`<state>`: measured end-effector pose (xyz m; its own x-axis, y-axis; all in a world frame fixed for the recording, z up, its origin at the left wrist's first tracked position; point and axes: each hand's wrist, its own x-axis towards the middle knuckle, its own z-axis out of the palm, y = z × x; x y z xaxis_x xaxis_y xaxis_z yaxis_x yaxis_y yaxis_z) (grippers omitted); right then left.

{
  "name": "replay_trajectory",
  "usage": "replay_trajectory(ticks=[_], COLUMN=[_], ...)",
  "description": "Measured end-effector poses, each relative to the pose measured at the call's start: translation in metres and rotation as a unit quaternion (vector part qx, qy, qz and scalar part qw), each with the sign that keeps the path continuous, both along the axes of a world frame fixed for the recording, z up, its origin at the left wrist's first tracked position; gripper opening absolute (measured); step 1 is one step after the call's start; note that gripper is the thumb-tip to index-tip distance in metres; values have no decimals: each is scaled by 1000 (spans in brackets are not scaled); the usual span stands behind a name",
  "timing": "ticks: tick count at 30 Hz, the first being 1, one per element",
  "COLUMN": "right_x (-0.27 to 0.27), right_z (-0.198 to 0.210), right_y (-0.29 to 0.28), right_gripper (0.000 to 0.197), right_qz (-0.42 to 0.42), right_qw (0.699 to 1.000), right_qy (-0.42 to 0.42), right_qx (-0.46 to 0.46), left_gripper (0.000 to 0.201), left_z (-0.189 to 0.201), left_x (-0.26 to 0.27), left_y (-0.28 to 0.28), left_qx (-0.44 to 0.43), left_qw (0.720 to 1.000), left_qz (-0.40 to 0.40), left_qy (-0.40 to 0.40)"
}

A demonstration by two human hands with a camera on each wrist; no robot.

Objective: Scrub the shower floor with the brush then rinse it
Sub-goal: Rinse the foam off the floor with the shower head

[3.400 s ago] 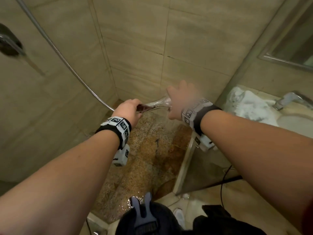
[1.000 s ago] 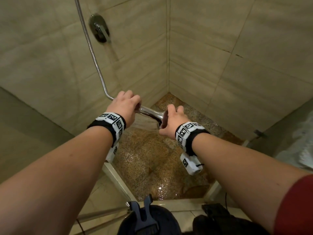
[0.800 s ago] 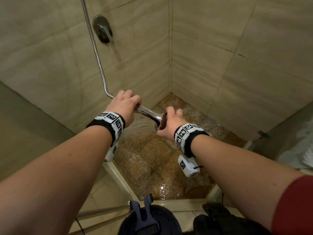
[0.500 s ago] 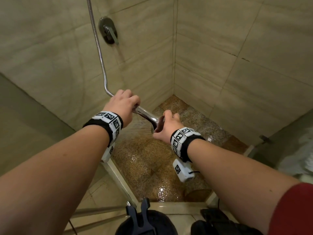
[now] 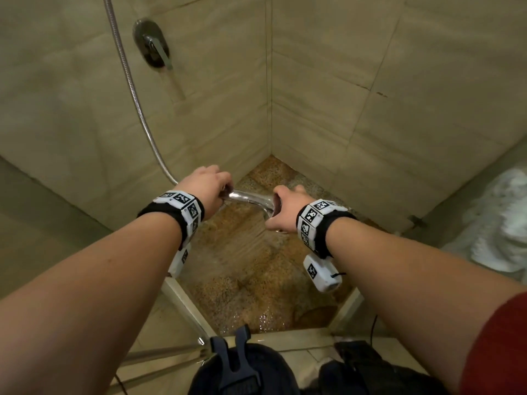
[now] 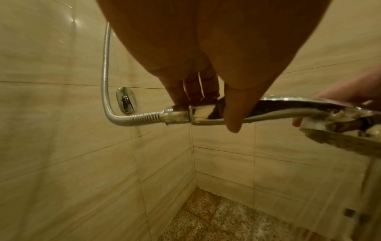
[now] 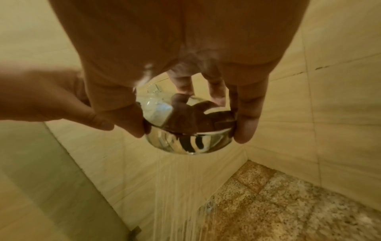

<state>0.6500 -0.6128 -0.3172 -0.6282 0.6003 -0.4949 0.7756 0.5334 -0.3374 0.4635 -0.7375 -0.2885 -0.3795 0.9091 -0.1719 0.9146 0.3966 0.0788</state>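
Rinsing. Left hand (image 5: 206, 186) wrapped round shower head (image 5: 251, 198) handle; right hand (image 5: 285, 210) gripping its round face. Water falling onto wet stone floor (image 5: 256, 269), near left side. Sweep spray far corner to near. No brush in view.

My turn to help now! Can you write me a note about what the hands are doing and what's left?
Left hand grips the shower head's handle near the hose.
Right hand holds the round shower head by its rim.
Water is spraying onto the floor, which is wet.
No brush in view.
Left: finish rinsing the floor, then shut off the tap.
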Motion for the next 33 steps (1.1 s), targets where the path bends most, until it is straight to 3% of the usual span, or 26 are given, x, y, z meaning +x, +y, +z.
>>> replay_trajectory(ticks=[3,6,11,15,28,33], right_x=[17,32,55,67,75,68], right_z=[14,33,57,76,104,104], right_y=[18,33,58,71,72,68], right_gripper=[73,58,72,63,77,79], right_qz=[18,20,20,17,72,81], right_qw=[998,995,984,977,934,927], right_qy=[-40,-74,-114,-128,-34,11], right_qx=[38,69,133,171,350,367], left_gripper=[24,28,36,42,32,31], left_z=[-5,-8,-8,-8,2,9], left_x=[16,32,58,75,85,75], left_y=[12,28,57,76,88,78], left_qx=[1,4,9,28,107,96], left_qw=[1000,998,995,994,990,993], left_qz=[-15,-18,-43,-54,-21,-13], left_qy=[-28,-57,-86,-96,-87,-68])
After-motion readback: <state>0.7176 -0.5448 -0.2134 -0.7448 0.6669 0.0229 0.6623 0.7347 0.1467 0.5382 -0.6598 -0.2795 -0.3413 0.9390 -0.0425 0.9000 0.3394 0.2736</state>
